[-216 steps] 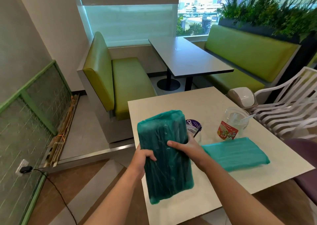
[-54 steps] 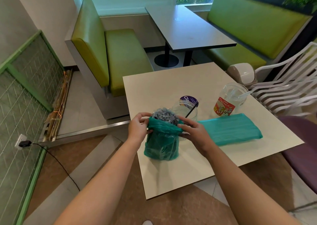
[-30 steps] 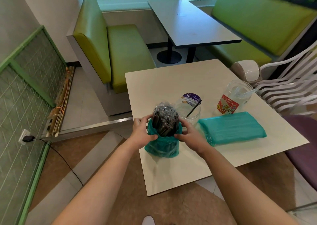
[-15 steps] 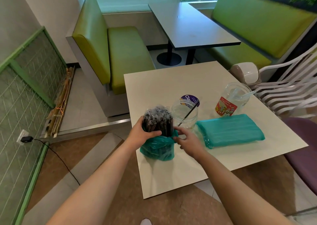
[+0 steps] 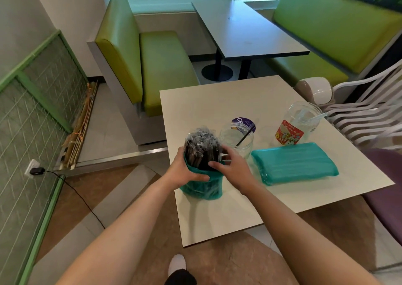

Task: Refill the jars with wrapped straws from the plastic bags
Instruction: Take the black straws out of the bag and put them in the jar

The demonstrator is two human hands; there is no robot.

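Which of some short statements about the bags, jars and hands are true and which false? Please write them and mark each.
1. The left hand grips the opened bag. True.
2. Dark wrapped straws stick up out of that bag. True.
3. The second bag stands upright. False: it lies flat on the table.
4. The near jar is full of straws. False: it holds one dark straw.
5. The labelled jar wears a lid. False: its mouth is open.

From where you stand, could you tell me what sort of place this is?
Probably a café or fast-food dining area: green booth benches flank a pedestal table, stacked white chairs stand nearby, and wrapped straws are going into jars.
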